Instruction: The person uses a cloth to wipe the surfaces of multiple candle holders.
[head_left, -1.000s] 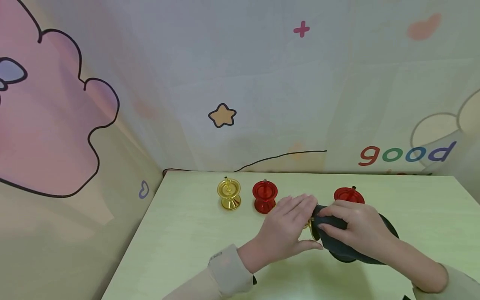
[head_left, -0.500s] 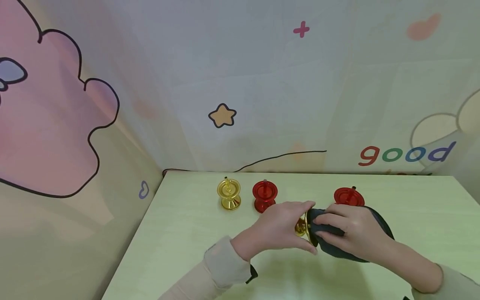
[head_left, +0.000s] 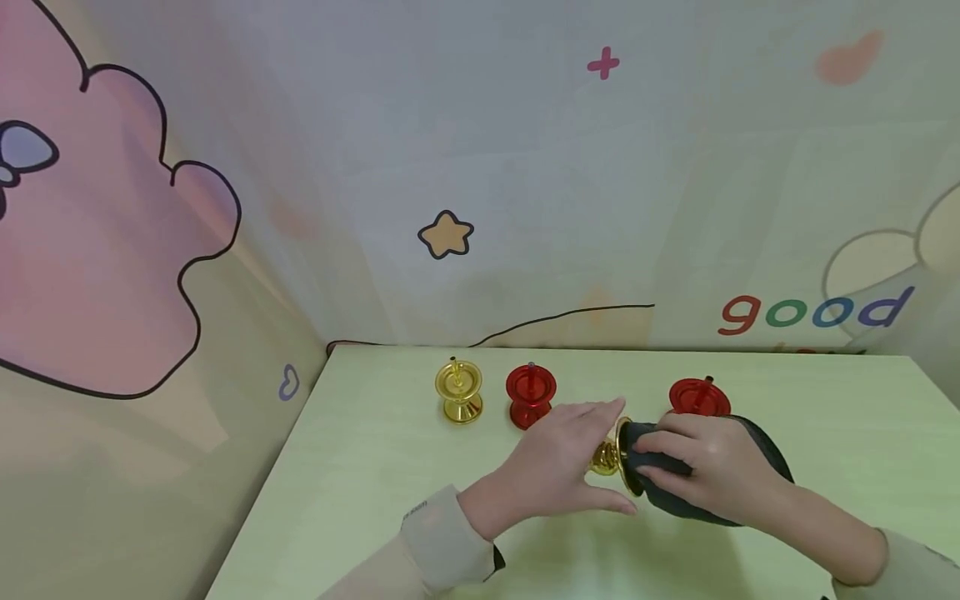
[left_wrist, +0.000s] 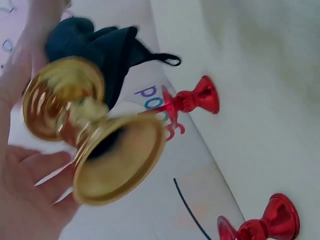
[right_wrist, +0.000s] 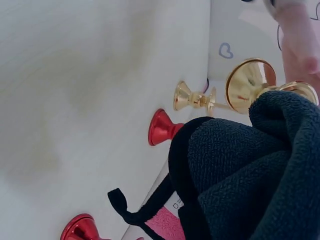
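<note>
A gold candle holder (head_left: 604,457) lies on its side in the air, its foot toward my left palm. My left hand (head_left: 551,467) is spread around it, fingers and thumb fairly straight, with the tips close to the dish rim. In the left wrist view its hollow foot (left_wrist: 135,165) faces the camera. My right hand (head_left: 712,454) pinches a dark blue-green towelling cloth (right_wrist: 240,155) with black edging and a loop. The cloth is bunched against the dish of the candle holder and hides the dish's middle.
Behind the hands stand another gold candle holder (head_left: 459,392) and a red candle holder (head_left: 530,396). A second red one (head_left: 699,396) is just beyond my right hand, partly covered. The pale table (head_left: 337,500) ends at a printed cloth backdrop (head_left: 525,208).
My left fingers have gone from lying together over the candle holder to spread apart, and more of the gold shows. The cloth has drawn in closer under my right hand.
</note>
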